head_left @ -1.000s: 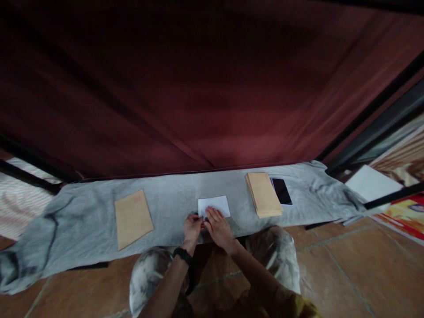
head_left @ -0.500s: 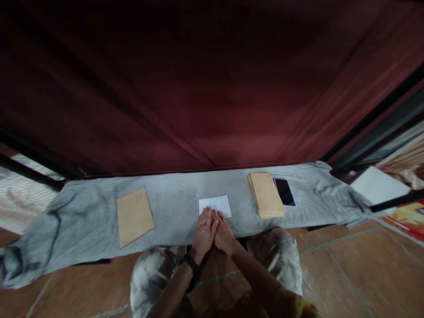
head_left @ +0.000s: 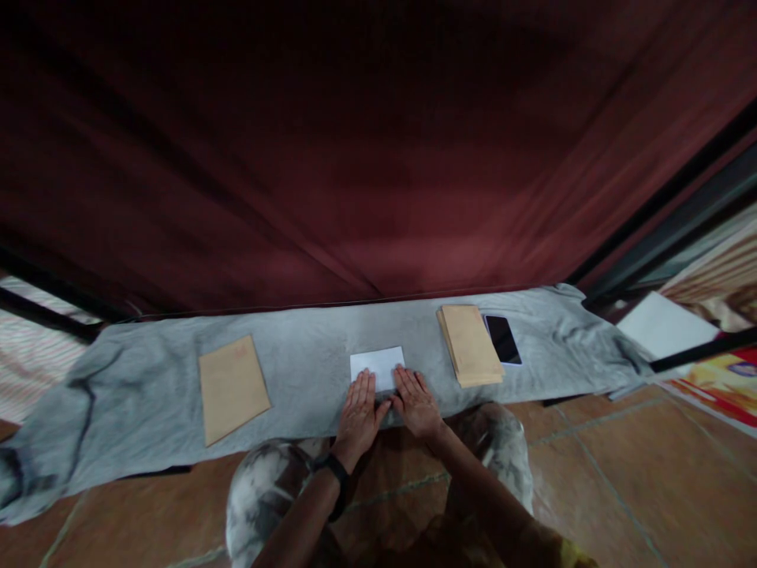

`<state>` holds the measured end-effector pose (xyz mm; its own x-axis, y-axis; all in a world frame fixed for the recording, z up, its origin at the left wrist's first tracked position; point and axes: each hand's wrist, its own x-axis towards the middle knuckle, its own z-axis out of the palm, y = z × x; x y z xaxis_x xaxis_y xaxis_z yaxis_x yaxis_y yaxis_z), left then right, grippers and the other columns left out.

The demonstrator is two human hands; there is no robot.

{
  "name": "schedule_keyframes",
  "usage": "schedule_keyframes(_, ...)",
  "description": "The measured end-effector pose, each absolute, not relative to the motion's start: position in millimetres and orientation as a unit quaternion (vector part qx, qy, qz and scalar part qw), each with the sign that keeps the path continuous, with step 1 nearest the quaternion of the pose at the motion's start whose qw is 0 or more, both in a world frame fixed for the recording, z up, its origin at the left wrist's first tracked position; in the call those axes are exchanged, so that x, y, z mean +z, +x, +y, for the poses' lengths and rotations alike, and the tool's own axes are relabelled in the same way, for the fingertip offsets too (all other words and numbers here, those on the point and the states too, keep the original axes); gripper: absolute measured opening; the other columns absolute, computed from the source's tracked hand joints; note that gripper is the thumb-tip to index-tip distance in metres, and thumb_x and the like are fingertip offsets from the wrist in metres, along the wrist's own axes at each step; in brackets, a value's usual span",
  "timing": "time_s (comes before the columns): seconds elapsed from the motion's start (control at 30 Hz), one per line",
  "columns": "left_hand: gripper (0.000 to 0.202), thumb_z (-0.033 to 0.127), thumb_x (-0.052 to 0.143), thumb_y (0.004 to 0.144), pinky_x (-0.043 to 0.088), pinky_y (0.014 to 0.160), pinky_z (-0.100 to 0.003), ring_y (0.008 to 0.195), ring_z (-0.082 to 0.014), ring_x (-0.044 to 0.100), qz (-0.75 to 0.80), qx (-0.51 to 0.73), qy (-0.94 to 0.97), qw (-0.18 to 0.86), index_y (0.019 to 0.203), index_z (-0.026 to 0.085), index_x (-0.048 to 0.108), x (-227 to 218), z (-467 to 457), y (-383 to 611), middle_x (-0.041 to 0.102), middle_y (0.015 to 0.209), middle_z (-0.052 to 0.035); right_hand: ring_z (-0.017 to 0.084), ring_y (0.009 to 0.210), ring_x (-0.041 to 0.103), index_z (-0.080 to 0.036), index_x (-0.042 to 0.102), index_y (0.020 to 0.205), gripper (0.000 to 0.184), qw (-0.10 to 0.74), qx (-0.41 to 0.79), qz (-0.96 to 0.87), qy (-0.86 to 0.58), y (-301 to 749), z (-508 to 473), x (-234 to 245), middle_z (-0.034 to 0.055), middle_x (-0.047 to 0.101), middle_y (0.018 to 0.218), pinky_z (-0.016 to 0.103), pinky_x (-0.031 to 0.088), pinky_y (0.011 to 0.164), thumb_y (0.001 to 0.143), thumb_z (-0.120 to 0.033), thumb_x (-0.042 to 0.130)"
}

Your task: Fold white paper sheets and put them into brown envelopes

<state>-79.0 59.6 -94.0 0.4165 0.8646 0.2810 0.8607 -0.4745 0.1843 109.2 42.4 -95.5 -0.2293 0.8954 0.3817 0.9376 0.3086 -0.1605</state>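
A small white sheet of paper [head_left: 377,364], perhaps folded, lies flat on the grey cloth [head_left: 319,339] in front of me. My left hand [head_left: 358,410] rests with fingers stretched out over the paper's lower left corner. On its lower right corner lie the fingertips of my right hand [head_left: 416,402], also flat and spread. The two thumbs meet or nearly meet just below the paper. To the left lies a single brown envelope [head_left: 234,388]. A stack of brown envelopes [head_left: 471,344] sits to the right, beside a dark-screened phone [head_left: 503,339].
A dark red curtain [head_left: 378,197] hangs behind the cloth-covered surface. Dark frame bars stand at both sides. At the far right are a white board or sheet [head_left: 668,325] and a red-and-yellow printed item [head_left: 718,379]. Tiled floor [head_left: 603,457] shows below.
My hands have moved apart from being pressed together at the paper's lower edge. The right one shifted right, and more of the paper shows between them. The view tilted slightly.
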Motion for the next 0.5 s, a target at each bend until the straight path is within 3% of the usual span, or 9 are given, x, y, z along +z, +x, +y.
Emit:
schedule_keyframes(0.2,0.06,0.04,0.033,0.102,0.034,0.119,-0.05,0.149,-0.0281,0.03,0.52,0.179,0.835,-0.018,0.153,0.007,0.032,-93.3,65.6,-67.1,0.039,0.157,-0.0196,0.024,0.141,0.044,-0.011,0.04,0.151,0.052,0.213,-0.057,-0.778,-0.589,122.3,41.5,-99.7,0.0122,0.049,0.151,0.045,0.03,0.119,0.104,-0.033,0.039)
schedule_keyframes(0.33,0.055,0.03,0.029,0.102,0.032,0.122,-0.048,0.15,-0.023,0.029,0.467,0.185,0.865,0.01,0.154,0.011,0.03,-89.3,83.8,-33.1,0.039,0.158,-0.0133,0.025,0.14,0.044,-0.011,0.044,0.149,0.051,0.21,-0.065,-0.781,-0.584,121.8,43.1,-107.8,0.0132,0.05,0.15,0.047,0.03,0.119,0.101,-0.027,0.04)
schedule_keyframes(0.5,0.054,0.036,0.024,0.104,0.033,0.12,-0.047,0.148,-0.0226,0.033,0.447,0.167,0.877,0.051,0.15,0.01,0.039,-88.1,110.4,-0.8,0.043,0.156,-0.0144,0.027,0.135,0.048,-0.01,0.052,0.143,0.049,0.22,-0.096,-0.795,-0.557,124.5,44.0,-118.4,0.0171,0.057,0.142,0.05,0.034,0.118,0.099,-0.031,0.045)
